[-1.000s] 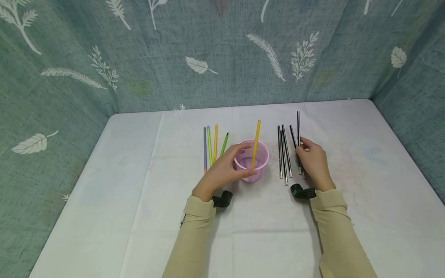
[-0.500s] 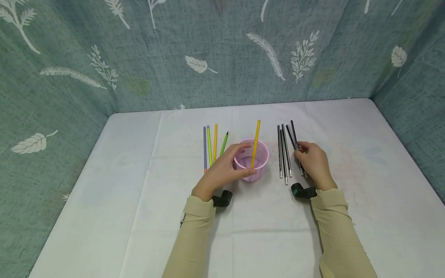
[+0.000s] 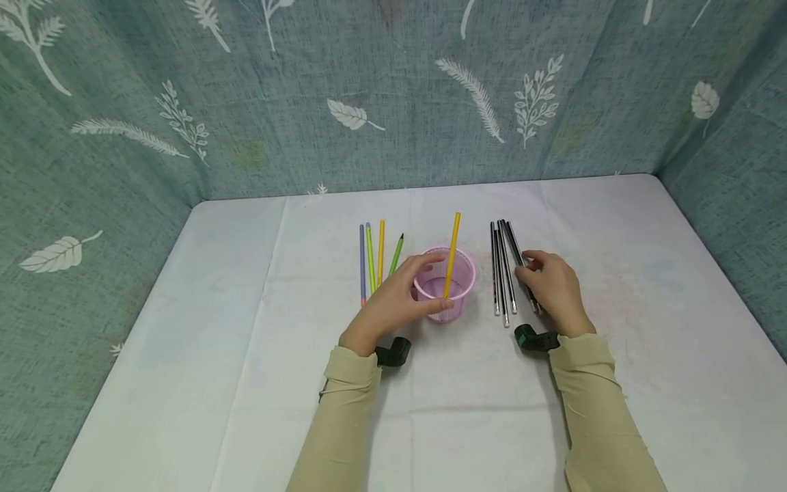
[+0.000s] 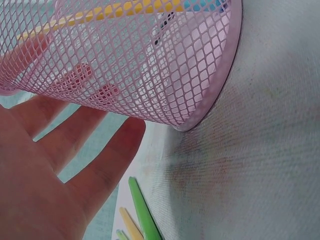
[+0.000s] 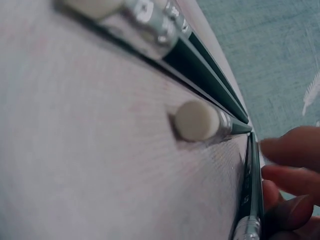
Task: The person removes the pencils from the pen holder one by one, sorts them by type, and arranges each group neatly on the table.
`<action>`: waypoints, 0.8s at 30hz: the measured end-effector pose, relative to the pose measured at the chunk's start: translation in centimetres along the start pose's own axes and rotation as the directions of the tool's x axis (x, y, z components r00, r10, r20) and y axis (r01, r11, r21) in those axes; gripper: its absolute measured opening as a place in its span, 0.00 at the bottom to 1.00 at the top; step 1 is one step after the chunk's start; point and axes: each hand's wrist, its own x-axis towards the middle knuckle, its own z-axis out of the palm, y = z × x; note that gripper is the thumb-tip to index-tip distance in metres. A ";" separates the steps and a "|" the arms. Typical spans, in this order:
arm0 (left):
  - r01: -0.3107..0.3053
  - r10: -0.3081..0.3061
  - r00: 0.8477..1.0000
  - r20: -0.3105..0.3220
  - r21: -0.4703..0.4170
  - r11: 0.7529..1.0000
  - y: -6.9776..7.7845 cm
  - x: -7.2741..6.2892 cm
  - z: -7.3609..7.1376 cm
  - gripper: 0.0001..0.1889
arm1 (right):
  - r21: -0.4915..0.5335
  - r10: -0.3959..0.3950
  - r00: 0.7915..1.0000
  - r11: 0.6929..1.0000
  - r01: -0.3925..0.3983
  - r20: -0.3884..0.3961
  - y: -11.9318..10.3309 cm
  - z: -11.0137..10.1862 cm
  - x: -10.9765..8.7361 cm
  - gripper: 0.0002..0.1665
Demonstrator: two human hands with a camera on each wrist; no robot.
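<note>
My left hand (image 3: 393, 297) holds a pink mesh pencil cup (image 3: 461, 311), thumb in front and fingers round its left side. One yellow pencil (image 3: 452, 253) leans upright inside the cup, also showing through the mesh in the left wrist view. My right hand (image 3: 553, 283) has thumb and fingers on either side of black pencils (image 3: 514, 246) lying close together, fingertips right at the shafts. Their silver ends (image 5: 247, 230) point towards me. Just left of them lie several more black pencils (image 3: 495, 273) with white erasers (image 5: 196, 120), side by side on the white cloth.
Left of the cup lie a purple pencil (image 3: 363, 263), a yellow-green pencil (image 3: 370, 256), another yellow pencil (image 3: 381, 249) and a green pencil (image 3: 397, 253), partly behind my left hand. A leaf-patterned curtain (image 3: 393, 102) hangs beyond the table's far edge.
The black pencil in my right hand has tilted left and come down beside another black pencil, both now close to the rest of the row. My left hand and the cup have stayed put.
</note>
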 end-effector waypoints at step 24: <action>0.025 -0.025 1.000 0.009 0.005 1.000 0.4 -0.2 -0.2 0.40 | 0.466 -0.282 0.959 0.847 0.255 -0.012 -1.3 3.3 0.5 0.23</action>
